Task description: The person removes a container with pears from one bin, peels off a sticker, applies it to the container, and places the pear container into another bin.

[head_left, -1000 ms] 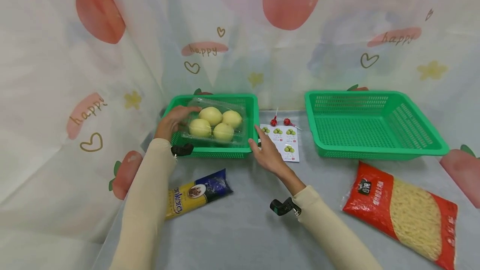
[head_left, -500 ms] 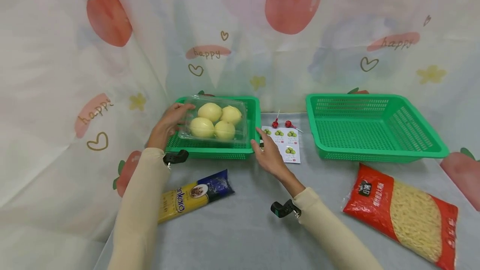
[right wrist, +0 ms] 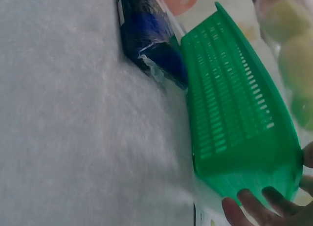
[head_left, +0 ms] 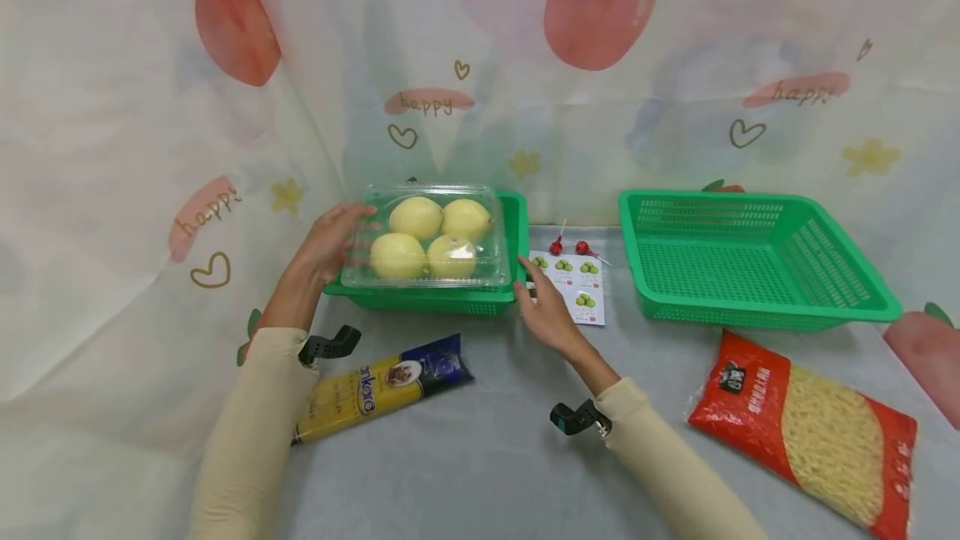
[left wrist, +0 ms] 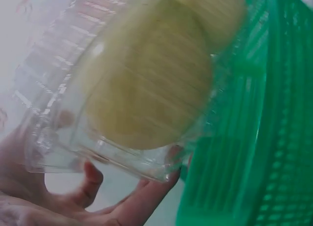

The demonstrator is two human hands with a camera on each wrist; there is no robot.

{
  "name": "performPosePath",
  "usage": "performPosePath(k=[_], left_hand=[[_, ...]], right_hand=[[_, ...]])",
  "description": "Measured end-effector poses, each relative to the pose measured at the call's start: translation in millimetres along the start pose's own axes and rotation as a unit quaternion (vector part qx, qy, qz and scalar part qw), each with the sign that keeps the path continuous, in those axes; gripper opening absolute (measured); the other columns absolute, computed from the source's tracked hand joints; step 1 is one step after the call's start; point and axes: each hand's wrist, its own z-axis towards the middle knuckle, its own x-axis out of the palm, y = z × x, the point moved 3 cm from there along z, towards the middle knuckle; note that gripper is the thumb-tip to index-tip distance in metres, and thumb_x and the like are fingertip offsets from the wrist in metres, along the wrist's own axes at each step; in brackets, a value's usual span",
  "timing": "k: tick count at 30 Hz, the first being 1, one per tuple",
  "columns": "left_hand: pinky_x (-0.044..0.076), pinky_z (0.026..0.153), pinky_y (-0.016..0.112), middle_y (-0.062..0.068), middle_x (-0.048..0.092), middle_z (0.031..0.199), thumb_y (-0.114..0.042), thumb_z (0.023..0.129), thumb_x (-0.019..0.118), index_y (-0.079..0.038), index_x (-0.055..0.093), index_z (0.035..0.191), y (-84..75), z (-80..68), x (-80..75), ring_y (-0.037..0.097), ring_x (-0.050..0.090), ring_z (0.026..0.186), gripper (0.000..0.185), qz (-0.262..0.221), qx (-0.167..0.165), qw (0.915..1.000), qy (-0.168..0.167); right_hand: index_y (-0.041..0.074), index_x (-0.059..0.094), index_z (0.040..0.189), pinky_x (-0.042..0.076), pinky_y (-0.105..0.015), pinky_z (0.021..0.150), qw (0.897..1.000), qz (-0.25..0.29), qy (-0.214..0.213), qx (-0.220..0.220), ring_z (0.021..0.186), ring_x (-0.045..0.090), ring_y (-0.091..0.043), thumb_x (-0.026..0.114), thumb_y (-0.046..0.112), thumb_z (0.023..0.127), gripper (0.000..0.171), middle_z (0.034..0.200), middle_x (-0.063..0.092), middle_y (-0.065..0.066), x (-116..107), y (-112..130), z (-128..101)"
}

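Note:
A clear plastic clamshell box [head_left: 427, 240] with several yellow fruits is lifted just above the left green basket [head_left: 427, 300]. My left hand [head_left: 341, 232] grips the box's left end, thumb on top and fingers [left wrist: 142, 196] under its rim [left wrist: 122, 162]. My right hand [head_left: 531, 280] rests with straight fingers against the basket's near right corner; its fingertips [right wrist: 254, 206] touch the basket wall [right wrist: 234, 118] and hold nothing.
A second green basket [head_left: 750, 261] stands at the right. On the grey cloth lie a yellow-blue pasta bag [head_left: 382, 386], a red noodle bag [head_left: 810, 432], a sticker sheet [head_left: 581, 290] and two red lollipops [head_left: 566, 247]. A printed curtain hangs all around.
My left hand has raised the clamshell box out of the left basket to above its rim. The right hand stays at the basket's corner.

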Motion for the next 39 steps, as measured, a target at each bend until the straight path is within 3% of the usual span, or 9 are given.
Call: performPosePath(k=[4, 9, 13, 16, 19, 26, 29, 33, 39], left_hand=[[0.062, 0.077, 0.033, 0.014, 0.054, 0.15, -0.048, 0.108, 0.052, -0.018, 0.04, 0.158, 7.6, -32.5, 8.9, 0.021, 0.064, 0.108, 0.059, -0.006, 0.013, 0.9998, 0.016], [0.057, 0.066, 0.028, -0.001, 0.066, 0.13, -0.038, 0.11, 0.053, -0.019, 0.052, 0.118, 22.8, -78.2, 28.8, 0.015, 0.068, 0.106, 0.021, -0.042, 0.036, 0.9977, 0.037], [0.054, 0.06, 0.027, 0.006, 0.062, 0.135, -0.032, 0.109, 0.057, -0.015, 0.049, 0.109, 43.1, -110.1, 52.0, 0.017, 0.07, 0.107, 0.019, -0.058, 0.04, 0.9967, 0.039], [0.06, 0.066, 0.033, 0.017, 0.063, 0.133, -0.028, 0.108, 0.06, -0.012, 0.051, 0.112, 61.9, -128.5, 74.0, 0.021, 0.072, 0.099, 0.019, -0.073, 0.015, 0.9966, 0.036], [0.062, 0.068, 0.037, 0.02, 0.07, 0.125, -0.025, 0.104, 0.064, -0.008, 0.054, 0.115, 80.1, -142.0, 98.4, 0.023, 0.074, 0.091, 0.022, -0.082, -0.001, 0.9959, 0.039], [0.042, 0.056, 0.023, 0.005, 0.072, 0.098, -0.024, 0.096, 0.075, -0.011, 0.056, 0.105, 117.6, -154.5, 145.4, 0.01, 0.042, 0.06, 0.025, -0.082, -0.024, 0.9959, 0.03], [0.044, 0.056, 0.024, 0.0, 0.067, 0.092, -0.02, 0.094, 0.075, -0.011, 0.054, 0.103, 128.9, -154.2, 156.7, 0.011, 0.045, 0.066, 0.024, -0.099, -0.026, 0.9945, 0.024], [0.045, 0.058, 0.023, 0.001, 0.069, 0.099, -0.019, 0.095, 0.075, -0.009, 0.055, 0.107, 138.9, -150.2, 167.9, 0.013, 0.052, 0.075, 0.026, -0.111, -0.024, 0.9929, 0.035], [0.042, 0.061, 0.023, -0.001, 0.062, 0.091, -0.026, 0.098, 0.074, -0.01, 0.05, 0.107, 143.6, -144.1, 175.9, 0.01, 0.047, 0.07, 0.03, -0.069, -0.018, 0.9961, 0.051]], right_hand=[[0.015, 0.03, 0.168, 0.056, -0.058, 0.1, 1.0, 0.002, 0.011, -0.001, 0.136, 0.058, -0.045, 0.041, 0.026, 0.115, 0.055, 0.16, 0.047, -0.022, -9.1, -4.9, -5.5], [0.011, 0.039, 0.164, 0.055, -0.059, 0.102, 1.0, -0.022, 0.016, 0.014, 0.136, 0.057, -0.046, 0.045, 0.025, 0.115, 0.052, 0.155, 0.052, -0.023, -32.9, -14.2, -12.1], [0.005, 0.049, 0.156, 0.052, -0.059, 0.106, 0.998, -0.057, 0.012, 0.013, 0.135, 0.058, -0.046, 0.048, 0.021, 0.113, 0.046, 0.152, 0.056, -0.023, -57.9, -27.4, -14.7], [-0.002, 0.054, 0.149, 0.052, -0.06, 0.106, 0.996, -0.084, 0.003, 0.002, 0.132, 0.059, -0.047, 0.049, 0.015, 0.111, 0.042, 0.149, 0.058, -0.026, -72.3, -38.5, -17.3], [-0.006, 0.055, 0.147, 0.052, -0.062, 0.103, 0.994, -0.111, 0.002, -0.003, 0.129, 0.06, -0.049, 0.051, 0.011, 0.109, 0.041, 0.148, 0.057, -0.028, -82.4, -48.0, -20.6], [-0.007, 0.055, 0.146, 0.049, -0.064, 0.106, 0.985, -0.171, 0.014, -0.018, 0.128, 0.058, -0.051, 0.054, 0.008, 0.106, 0.043, 0.145, 0.057, -0.032, -96.5, -57.9, -26.4], [-0.008, 0.056, 0.145, 0.049, -0.065, 0.105, 0.98, -0.196, 0.02, -0.039, 0.126, 0.058, -0.051, 0.056, 0.008, 0.105, 0.043, 0.142, 0.059, -0.033, -99.8, -58.0, -27.7], [-0.007, 0.056, 0.146, 0.045, -0.065, 0.109, 0.974, -0.219, 0.032, -0.049, 0.131, 0.056, -0.05, 0.059, 0.008, 0.104, 0.045, 0.145, 0.058, -0.032, -102.4, -59.5, -28.5], [-0.008, 0.055, 0.147, 0.039, -0.063, 0.118, 0.964, -0.254, 0.053, -0.053, 0.141, 0.049, -0.049, 0.063, 0.007, 0.103, 0.046, 0.148, 0.055, -0.032, -107.8, -64.4, -26.5]])
